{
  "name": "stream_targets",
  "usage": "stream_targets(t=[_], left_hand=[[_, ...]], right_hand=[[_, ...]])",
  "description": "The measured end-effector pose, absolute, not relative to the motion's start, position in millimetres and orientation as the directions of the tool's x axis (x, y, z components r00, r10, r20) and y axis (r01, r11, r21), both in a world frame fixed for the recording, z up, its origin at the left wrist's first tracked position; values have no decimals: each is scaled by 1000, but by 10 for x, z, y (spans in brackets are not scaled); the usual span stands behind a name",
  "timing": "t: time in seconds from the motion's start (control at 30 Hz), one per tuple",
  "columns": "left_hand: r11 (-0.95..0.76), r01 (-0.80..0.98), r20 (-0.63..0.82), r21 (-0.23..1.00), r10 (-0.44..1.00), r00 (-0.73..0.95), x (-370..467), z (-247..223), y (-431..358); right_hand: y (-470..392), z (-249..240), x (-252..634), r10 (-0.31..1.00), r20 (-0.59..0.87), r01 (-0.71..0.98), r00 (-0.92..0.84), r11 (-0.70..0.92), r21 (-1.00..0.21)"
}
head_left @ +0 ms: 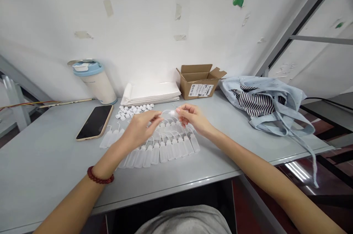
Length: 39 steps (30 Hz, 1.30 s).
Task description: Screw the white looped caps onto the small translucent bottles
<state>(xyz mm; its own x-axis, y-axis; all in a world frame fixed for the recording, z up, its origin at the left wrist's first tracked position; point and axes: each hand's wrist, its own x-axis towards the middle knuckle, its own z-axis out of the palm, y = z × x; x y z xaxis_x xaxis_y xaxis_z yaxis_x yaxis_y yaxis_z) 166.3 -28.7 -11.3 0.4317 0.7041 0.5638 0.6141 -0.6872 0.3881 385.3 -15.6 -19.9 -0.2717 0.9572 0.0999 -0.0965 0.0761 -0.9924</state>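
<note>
Above the rows of small translucent bottles, my right hand (193, 118) pinches a white cap (173, 113) with a clear curved tube attached. The tube (166, 111) arcs leftward to the fingertips of my left hand (143, 127), which are closed on its other end. Below my hands, several bottles (163, 152) with thin white tubes lie side by side on the grey table (215, 153). A pile of loose white caps (134, 110) is behind my left hand.
A phone (95, 123) and a tumbler (96, 83) are at the left. White envelopes (151, 92) and an open cardboard box (200, 82) stand by the wall. A light blue cloth bag (264, 101) lies at the right, its strap hanging over the table edge.
</note>
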Motion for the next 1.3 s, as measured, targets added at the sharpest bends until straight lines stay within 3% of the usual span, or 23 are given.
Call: stream_targets(t=[0.07, 0.2, 0.33, 0.4, 0.67, 0.93, 1.17, 1.3], left_hand=[[-577, 707, 509, 409, 788, 348, 1487, -74, -168], [-436, 852, 437, 291, 853, 287, 1155, -116, 73], [-495, 854, 379, 161, 830, 409, 1077, -246, 210], [-536, 832, 357, 140, 812, 463, 1110, -290, 252], [-619, 784, 199, 58, 776, 598, 1182, -370, 404], [-612, 790, 160, 16, 782, 603, 1196, -384, 401], [-587, 809, 223, 34, 793, 567, 1204, -408, 388], [-576, 810, 307, 111, 795, 523, 1198, -394, 315]], right_hand=[[-21, -234, 3965, 976, 182, -15, -122, 182, -983], [236, -324, 4216, 966, 247, 157, 79, 233, -960], [371, -429, 4334, 920, 383, 515, 87, 288, -808], [400, -475, 4335, 910, 414, 607, 40, 306, -733], [474, -540, 4298, 911, 398, 680, -106, 358, -639], [518, -459, 4419, 927, 283, 682, -247, 374, -629], [587, -571, 4401, 908, 347, 696, -235, 407, -592], [584, -538, 4411, 883, 402, 713, -242, 443, -544]])
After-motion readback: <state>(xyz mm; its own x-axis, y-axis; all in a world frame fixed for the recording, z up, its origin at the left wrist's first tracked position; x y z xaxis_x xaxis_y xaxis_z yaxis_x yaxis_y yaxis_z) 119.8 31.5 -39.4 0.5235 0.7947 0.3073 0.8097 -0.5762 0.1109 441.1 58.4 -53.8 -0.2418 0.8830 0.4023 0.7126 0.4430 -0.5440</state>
